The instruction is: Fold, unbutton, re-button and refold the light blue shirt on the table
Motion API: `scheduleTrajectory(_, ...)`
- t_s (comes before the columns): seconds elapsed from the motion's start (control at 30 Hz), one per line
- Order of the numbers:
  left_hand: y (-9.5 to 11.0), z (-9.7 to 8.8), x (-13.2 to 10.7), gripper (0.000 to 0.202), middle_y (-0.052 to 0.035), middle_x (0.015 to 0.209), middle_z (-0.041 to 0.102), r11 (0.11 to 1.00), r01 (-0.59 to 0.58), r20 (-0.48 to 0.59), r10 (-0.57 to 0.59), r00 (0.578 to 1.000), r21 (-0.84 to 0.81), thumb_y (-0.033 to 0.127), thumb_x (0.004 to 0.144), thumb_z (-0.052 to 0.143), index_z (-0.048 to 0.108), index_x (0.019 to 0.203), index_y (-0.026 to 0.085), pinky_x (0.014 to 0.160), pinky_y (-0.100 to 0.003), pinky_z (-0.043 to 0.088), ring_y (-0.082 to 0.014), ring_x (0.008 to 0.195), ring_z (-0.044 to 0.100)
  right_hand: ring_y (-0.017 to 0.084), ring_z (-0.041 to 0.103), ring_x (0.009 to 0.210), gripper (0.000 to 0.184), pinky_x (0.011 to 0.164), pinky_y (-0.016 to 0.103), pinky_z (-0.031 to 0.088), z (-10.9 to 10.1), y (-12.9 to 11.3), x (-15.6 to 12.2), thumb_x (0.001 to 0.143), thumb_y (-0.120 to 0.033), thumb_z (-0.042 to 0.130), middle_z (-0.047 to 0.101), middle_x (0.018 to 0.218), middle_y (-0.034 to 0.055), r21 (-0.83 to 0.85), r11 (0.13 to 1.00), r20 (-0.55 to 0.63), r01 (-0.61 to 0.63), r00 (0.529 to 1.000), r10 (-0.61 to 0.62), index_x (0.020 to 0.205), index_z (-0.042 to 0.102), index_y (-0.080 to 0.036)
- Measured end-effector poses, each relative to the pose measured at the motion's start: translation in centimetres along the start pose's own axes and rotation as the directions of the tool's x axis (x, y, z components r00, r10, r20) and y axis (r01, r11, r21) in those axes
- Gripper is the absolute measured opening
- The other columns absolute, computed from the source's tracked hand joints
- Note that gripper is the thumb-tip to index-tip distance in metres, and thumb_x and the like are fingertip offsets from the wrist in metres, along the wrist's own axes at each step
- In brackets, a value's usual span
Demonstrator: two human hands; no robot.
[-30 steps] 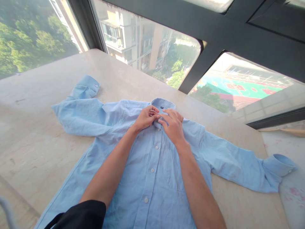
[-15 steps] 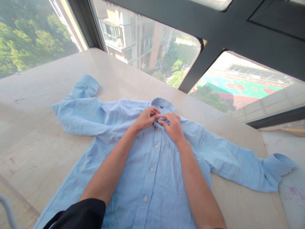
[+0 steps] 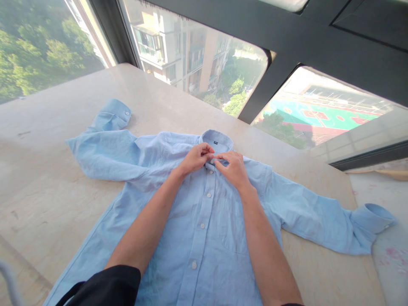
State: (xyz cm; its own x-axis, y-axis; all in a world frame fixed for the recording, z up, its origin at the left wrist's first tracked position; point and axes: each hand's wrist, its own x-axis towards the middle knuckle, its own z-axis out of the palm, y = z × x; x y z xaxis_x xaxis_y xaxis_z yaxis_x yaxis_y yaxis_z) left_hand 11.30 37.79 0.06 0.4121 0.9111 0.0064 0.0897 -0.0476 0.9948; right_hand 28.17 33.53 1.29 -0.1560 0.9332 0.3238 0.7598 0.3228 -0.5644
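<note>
A light blue button-up shirt (image 3: pixel 178 238) lies face up, its sleeves spread to both sides. White buttons run down its front placket, all fastened where they show. At the neck, my left hand (image 3: pixel 198 158) pinches the left edge of the collar (image 3: pixel 219 138) between thumb and fingers. My right hand (image 3: pixel 234 169) grips the collar's other edge from the right, thumb and forefinger close together. Between the fingertips a small collar button (image 3: pixel 212 161) shows in part. The fingers partly cover the collar front.
The shirt rests on a pale marble-like ledge (image 3: pixel 38 170). Dark window frames (image 3: pixel 255 100) and glass border its far side. A floral-patterned cloth or sheet (image 3: pixel 390 255) lies at the right, and a grey curved tube (image 3: pixel 9 280) stands at the lower left.
My right hand has shifted slightly to the right, its thumb and forefinger now uncovering more of the collar button. My left hand stays nearly where it was, still pinching the collar.
</note>
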Motion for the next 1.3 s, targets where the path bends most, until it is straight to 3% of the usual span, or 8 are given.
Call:
scheduleTrajectory(0.27,-0.3,-0.2,-0.1,0.023,-0.0016,0.082,0.062,1.000,0.005,0.051,-0.005,0.999,0.008,0.030,0.079,0.063,0.059,0.097,0.016,0.045,-0.017,0.038,-0.0080,0.057,0.052,0.023,0.063,0.088,0.009,0.092,0.042,0.038,0.0,-0.3,0.0,0.085,-0.025,0.062,0.073,0.084,0.0030,-0.109,0.994,0.008,-0.019,1.000,0.020,0.082,0.070,-0.023)
scheduleTrajectory(0.4,-0.1,-0.7,-0.3,0.030,0.0007,0.088,0.058,0.991,-0.100,-0.006,0.101,0.995,0.085,0.028,0.072,0.070,0.060,0.099,0.017,0.050,-0.018,0.038,-0.0044,0.055,0.045,0.024,0.064,0.087,0.005,0.092,0.043,0.040,0.1,-0.2,0.0,0.081,-0.023,0.064,0.072,0.084,0.0035,-0.076,0.996,-0.043,-0.045,0.998,0.042,0.081,0.069,-0.022)
scheduleTrajectory(0.57,0.8,-0.8,-0.3,0.015,0.0027,0.073,0.048,0.906,-0.273,-0.047,0.303,0.952,0.323,0.025,0.070,0.073,0.060,0.072,0.017,0.060,-0.021,0.039,-0.0078,0.061,0.042,0.022,0.064,0.082,0.008,0.087,0.040,0.045,-0.1,-0.4,0.2,0.081,-0.026,0.062,0.071,0.079,0.0018,0.059,0.992,-0.101,-0.115,0.988,0.120,0.075,0.067,-0.022)
scheduleTrajectory(0.67,1.3,-0.8,-0.4,0.011,0.0002,0.078,0.053,0.847,-0.325,-0.037,0.374,0.927,0.421,0.026,0.072,0.073,0.066,0.071,0.018,0.064,-0.023,0.040,-0.0090,0.063,0.044,0.021,0.065,0.080,0.011,0.083,0.037,0.048,-0.2,-0.6,0.2,0.082,-0.030,0.061,0.072,0.080,0.0012,0.163,0.972,-0.117,-0.168,0.975,0.189,0.077,0.067,-0.022)
scheduleTrajectory(0.87,1.7,-0.5,-0.6,0.012,-0.0020,0.086,0.067,0.769,-0.328,-0.026,0.408,0.913,0.549,0.028,0.082,0.065,0.075,0.085,0.023,0.064,-0.024,0.041,-0.0096,0.061,0.050,0.021,0.069,0.086,0.017,0.082,0.036,0.053,0.0,-0.3,0.2,0.084,-0.036,0.063,0.073,0.090,0.0038,0.329,0.926,-0.165,-0.184,0.954,0.248,0.090,0.068,-0.022)
scheduleTrajectory(1.13,3.5,0.3,-0.9,0.013,-0.0025,0.074,0.067,0.603,-0.220,0.006,0.336,0.942,0.767,0.021,0.077,0.064,0.075,0.083,0.021,0.067,-0.027,0.040,-0.0161,0.068,0.059,0.023,0.069,0.092,0.013,0.092,0.041,0.050,0.1,-0.6,0.1,0.083,-0.029,0.063,0.074,0.092,0.0049,0.241,0.966,-0.243,-0.096,0.958,0.156,0.093,0.068,-0.022)
scheduleTrajectory(1.3,3.4,0.6,-0.8,0.012,-0.0037,0.074,0.069,0.570,-0.228,0.022,0.345,0.938,0.789,0.021,0.076,0.062,0.073,0.081,0.019,0.074,-0.032,0.040,-0.0179,0.068,0.061,0.023,0.069,0.092,0.014,0.092,0.040,0.051,0.4,-0.5,0.1,0.082,-0.029,0.065,0.073,0.092,0.0048,0.260,0.960,-0.242,-0.103,0.956,0.168,0.094,0.067,-0.022)
